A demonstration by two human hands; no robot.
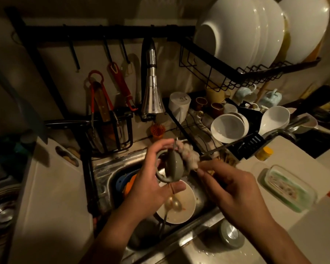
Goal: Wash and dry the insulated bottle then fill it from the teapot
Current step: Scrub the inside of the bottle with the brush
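Over the sink, my left hand [149, 189] grips a grey-green bottle lid [172, 167] with a loop handle, holding it on edge between thumb and fingers. My right hand [234, 189] pinches the thin handle of a bottle brush, whose pale pink sponge head [187, 154] lies against the lid's far side. The grey-green insulated bottle [231, 236] stands on the sink's front rim below my right wrist, its steel mouth facing up. No water runs from the chrome faucet [152, 92] behind.
The steel sink [107, 168] holds a dirty white bowl [185, 208], spoons, and blue and orange items. A black rack [189, 128] at right carries white bowls and cups, with plates above. A pale blue pot [271, 96] stands far right. A glass container [286, 189] sits on the counter.
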